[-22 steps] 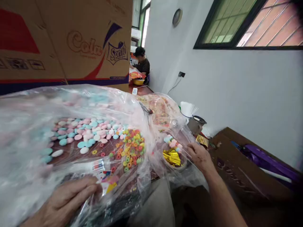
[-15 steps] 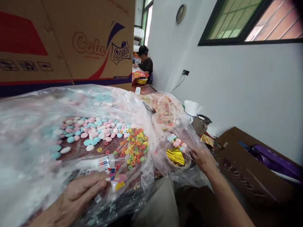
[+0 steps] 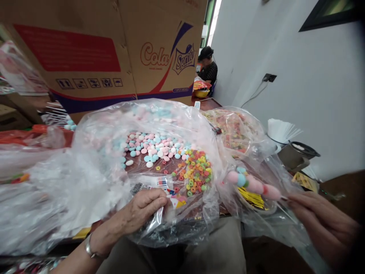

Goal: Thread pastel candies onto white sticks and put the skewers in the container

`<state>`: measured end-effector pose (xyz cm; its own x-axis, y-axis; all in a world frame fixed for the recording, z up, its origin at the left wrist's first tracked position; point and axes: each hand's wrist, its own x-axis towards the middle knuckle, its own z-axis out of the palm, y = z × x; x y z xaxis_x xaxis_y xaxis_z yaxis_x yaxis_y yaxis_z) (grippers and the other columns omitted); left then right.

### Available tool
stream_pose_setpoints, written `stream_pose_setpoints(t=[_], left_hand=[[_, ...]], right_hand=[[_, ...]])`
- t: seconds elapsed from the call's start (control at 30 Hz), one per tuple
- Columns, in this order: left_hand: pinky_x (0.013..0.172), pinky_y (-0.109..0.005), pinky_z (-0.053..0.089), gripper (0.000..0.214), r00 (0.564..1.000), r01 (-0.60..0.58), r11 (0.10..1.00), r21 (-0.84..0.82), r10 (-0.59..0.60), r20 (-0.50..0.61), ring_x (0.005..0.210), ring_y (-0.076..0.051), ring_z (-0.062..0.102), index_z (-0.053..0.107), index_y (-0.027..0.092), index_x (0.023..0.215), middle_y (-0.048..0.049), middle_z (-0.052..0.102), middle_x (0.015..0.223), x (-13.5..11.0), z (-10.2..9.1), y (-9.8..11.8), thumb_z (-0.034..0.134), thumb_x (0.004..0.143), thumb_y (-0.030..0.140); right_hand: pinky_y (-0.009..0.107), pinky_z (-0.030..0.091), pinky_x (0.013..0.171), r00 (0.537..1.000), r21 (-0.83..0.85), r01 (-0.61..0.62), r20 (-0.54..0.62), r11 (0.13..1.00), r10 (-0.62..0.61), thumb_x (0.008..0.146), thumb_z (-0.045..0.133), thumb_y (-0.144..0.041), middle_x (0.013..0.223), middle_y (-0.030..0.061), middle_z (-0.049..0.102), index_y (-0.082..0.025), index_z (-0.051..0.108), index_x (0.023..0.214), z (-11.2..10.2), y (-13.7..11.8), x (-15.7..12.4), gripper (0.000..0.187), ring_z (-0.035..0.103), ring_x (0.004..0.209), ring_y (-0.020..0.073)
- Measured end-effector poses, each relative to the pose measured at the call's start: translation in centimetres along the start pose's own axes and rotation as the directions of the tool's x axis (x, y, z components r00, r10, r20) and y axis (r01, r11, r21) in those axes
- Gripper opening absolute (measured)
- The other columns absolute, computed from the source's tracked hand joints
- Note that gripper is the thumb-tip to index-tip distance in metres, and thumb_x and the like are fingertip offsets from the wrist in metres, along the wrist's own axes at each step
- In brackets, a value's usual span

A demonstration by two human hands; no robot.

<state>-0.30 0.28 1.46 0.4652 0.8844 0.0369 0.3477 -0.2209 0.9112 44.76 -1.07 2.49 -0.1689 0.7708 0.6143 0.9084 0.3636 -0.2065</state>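
A workshop, seemingly: loose sweets (image 3: 152,147), big carton (image 3: 94,49), co-worker (image 3: 210,71)

Your left hand (image 3: 145,208) pinches a clear printed packet (image 3: 179,201) by the tabletop's (image 3: 209,103) near edge, in front of the open bag (image 3: 182,114). Pastel sweets (image 3: 149,146) lie in the bag's mouth, with coloured rings (image 3: 198,173) to their right. Toward the right edge, your right hand (image 3: 322,219) grips the stick end of a pink-and-blue skewer (image 3: 254,184), held above a bowl (image 3: 273,209) of gold ties (image 3: 252,199). Beyond the bag stands a carton (image 3: 156,23).
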Motion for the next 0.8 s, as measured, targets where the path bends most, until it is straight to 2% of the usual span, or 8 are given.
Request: stream_pose_setpoints(t=[0.13,0.23,0.37,0.57,0.67,0.8], left_hand=[[0.061,-0.022,0.039,0.041,0.998,0.038,0.998,-0.053,-0.035,0.048,0.064,-0.012,0.053,0.064,0.017,0.069,0.0007,0.06,0.067,-0.3,-0.1,0.2,0.047,0.098,0.039],[0.064,-0.023,0.041,0.038,0.996,0.058,0.991,-0.122,-0.049,0.072,0.065,-0.012,0.056,0.065,0.017,0.069,0.0004,0.063,0.068,-0.6,-0.2,0.1,0.049,0.097,0.038],[0.065,-0.023,0.042,0.038,0.992,0.097,0.98,-0.173,-0.081,0.097,0.067,-0.013,0.057,0.07,0.017,0.073,-0.0009,0.067,0.07,-0.8,-0.4,-0.5,0.053,0.097,0.04],[0.062,-0.023,0.04,0.044,0.982,0.16,0.931,-0.329,-0.115,0.152,0.063,-0.013,0.052,0.067,0.017,0.072,-0.0016,0.07,0.066,-0.5,-0.3,-0.8,0.052,0.098,0.049],[0.062,-0.023,0.039,0.045,0.975,0.2,0.922,-0.333,-0.152,0.164,0.062,-0.013,0.052,0.066,0.017,0.071,-0.0013,0.07,0.063,-0.3,-0.4,-0.6,0.052,0.097,0.05],[0.062,-0.023,0.04,0.045,0.965,0.22,0.926,-0.307,-0.16,0.209,0.062,-0.013,0.054,0.067,0.017,0.072,-0.0016,0.07,0.064,-0.3,-0.6,-0.4,0.053,0.096,0.052]], right_hand=[[0.03,0.057,0.07,0.962,0.178,0.26,0.032,0.949,-0.269,0.098,0.053,-0.028,0.094,0.0053,0.072,-0.028,0.068,0.104,0.7,-7.4,3.2,0.016,0.071,0.082,0.0195],[0.028,0.056,0.074,0.93,0.209,0.353,0.026,0.912,-0.366,0.099,0.052,-0.026,0.092,0.0039,0.072,-0.025,0.069,0.102,1.3,-9.7,4.9,0.017,0.071,0.081,0.0176],[0.028,0.055,0.081,0.897,0.18,0.433,0.015,0.883,-0.442,0.099,0.052,-0.024,0.089,0.0031,0.072,-0.023,0.068,0.104,2.0,-9.9,5.6,0.016,0.071,0.082,0.0166],[0.032,0.052,0.092,0.851,0.135,0.52,0.002,0.844,-0.525,0.099,0.053,-0.02,0.09,0.0043,0.072,-0.02,0.069,0.107,2.2,-9.6,5.4,0.018,0.068,0.088,0.0185],[0.034,0.051,0.095,0.835,0.133,0.547,-0.008,0.827,-0.551,0.098,0.053,-0.018,0.091,0.0049,0.072,-0.02,0.07,0.108,1.9,-9.3,5.3,0.02,0.066,0.092,0.0193],[0.033,0.052,0.091,0.808,0.161,0.577,0.028,0.8,-0.589,0.097,0.054,-0.017,0.089,0.0041,0.072,-0.021,0.07,0.107,1.7,-8.9,5.5,0.02,0.066,0.089,0.0187]])
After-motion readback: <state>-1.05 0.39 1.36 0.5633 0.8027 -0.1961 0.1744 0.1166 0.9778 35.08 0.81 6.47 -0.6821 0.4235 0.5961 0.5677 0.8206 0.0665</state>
